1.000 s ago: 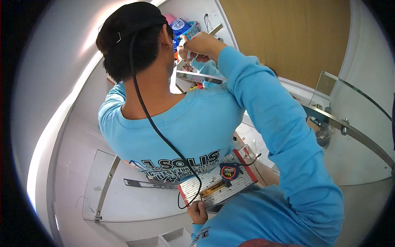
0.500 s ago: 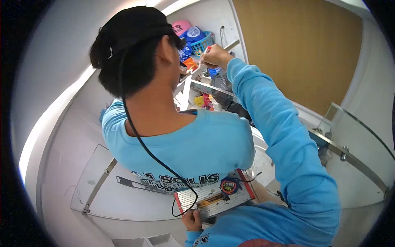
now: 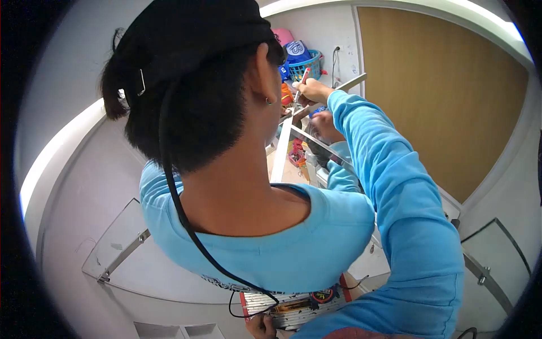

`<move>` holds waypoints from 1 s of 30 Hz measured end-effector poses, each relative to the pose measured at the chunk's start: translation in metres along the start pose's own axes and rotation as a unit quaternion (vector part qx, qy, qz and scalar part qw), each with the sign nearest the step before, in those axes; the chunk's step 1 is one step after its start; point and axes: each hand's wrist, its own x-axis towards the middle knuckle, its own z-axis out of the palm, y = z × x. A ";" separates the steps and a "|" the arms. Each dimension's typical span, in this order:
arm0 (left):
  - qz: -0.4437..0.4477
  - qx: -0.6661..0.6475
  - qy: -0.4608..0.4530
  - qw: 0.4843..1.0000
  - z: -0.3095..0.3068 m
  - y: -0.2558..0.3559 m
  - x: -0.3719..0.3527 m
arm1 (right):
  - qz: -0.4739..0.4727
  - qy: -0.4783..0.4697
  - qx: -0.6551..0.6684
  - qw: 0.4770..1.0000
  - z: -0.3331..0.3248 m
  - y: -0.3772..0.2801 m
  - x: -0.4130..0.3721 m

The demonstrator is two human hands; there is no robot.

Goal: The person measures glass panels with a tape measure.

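Note:
My right hand [image 3: 311, 89] is raised high past a co-worker's head [image 3: 192, 85] and grips a thin red-tipped tool [image 3: 305, 74], held against a metal rail [image 3: 350, 83] above a glass shelf [image 3: 316, 144]. The co-worker's hand [image 3: 324, 124] is just below mine, behind that glass. My left hand [image 3: 261, 326] is at the bottom edge, holding a ribbed white panel with red ends [image 3: 293, 308]. A tape measure [image 3: 323, 295] lies on the panel.
The co-worker in a blue shirt stands directly in front and fills the middle of the view. A blue basket [image 3: 307, 59] and colourful items sit on a high shelf. Curved glass shelves [image 3: 121, 248] [image 3: 497, 248] jut from white walls, and a wooden panel [image 3: 446, 101] is at the right.
The view has closed in over the co-worker's head. My right hand has shifted right along the rail with the tool. My left hand and the ribbed panel have dropped to the bottom edge.

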 end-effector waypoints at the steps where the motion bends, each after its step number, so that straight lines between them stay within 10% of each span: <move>1: 0.030 0.029 0.021 0.999 -0.001 0.006 0.005 | 0.008 -0.023 0.010 1.000 0.000 0.005 0.007; 18: -0.119 -0.045 -0.046 0.991 -0.014 0.031 0.016 | -0.037 -0.013 -0.085 0.996 -0.016 -0.014 -0.014; 26: -0.083 -0.046 -0.023 0.995 -0.014 0.032 0.015 | 0.032 0.210 -0.161 0.964 -0.023 -0.008 0.003; 28: -0.080 -0.032 -0.033 0.996 -0.014 0.024 0.009 | -0.171 0.370 -0.263 0.874 -0.034 -0.008 -0.009; 30: -0.084 -0.041 -0.003 0.996 -0.011 0.021 0.003 | 0.025 0.184 -0.441 0.878 -0.061 -0.058 -0.040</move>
